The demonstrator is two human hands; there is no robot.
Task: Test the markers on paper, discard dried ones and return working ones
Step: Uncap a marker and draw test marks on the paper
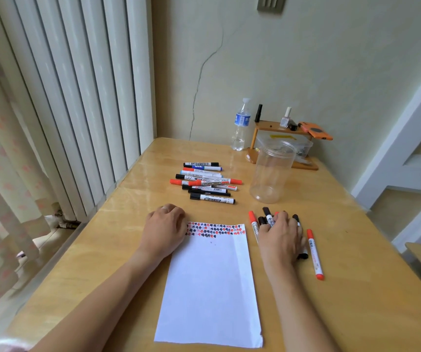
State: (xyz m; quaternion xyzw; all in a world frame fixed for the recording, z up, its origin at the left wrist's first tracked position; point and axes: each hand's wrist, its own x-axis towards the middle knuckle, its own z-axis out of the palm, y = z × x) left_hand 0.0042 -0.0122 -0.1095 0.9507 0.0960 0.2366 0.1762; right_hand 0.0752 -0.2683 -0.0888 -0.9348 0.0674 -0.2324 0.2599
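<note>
Paper (209,288) nearest the camera, white sheet flat on the tabletop (344,313), near edge slightly ragged, a band of red and black test marks along its far end. Left hand (165,228) rests on the paper's far-left corner, fingers curled down, holding nothing, pinning the sheet. Right hand (280,237) lies over a small cluster of markers (268,221) just right of the paper, fingers spread and bent over them. Grip state: seems to be gathering or closing on a few, but whether any is actually clasped I cannot tell; motion blur. One red marker (315,254) lies apart, just right of that hand. Bigger pile of markers (205,182) sits farther back, beyond the paper: red, black and blue caps, roughly parallel. Clear plastic jar (271,171) stands upright and open to the right of the pile, empty. Behind it a water bottle (241,125) and small wooden shelf (280,130).

Handling judgement: markers are light, stiff, smooth plastic, round so they roll and slip against each other in a bunch. Best taken one at a time mid-barrel; cap pulls off the end. Jar is light, likely tips easily if knocked.
</note>
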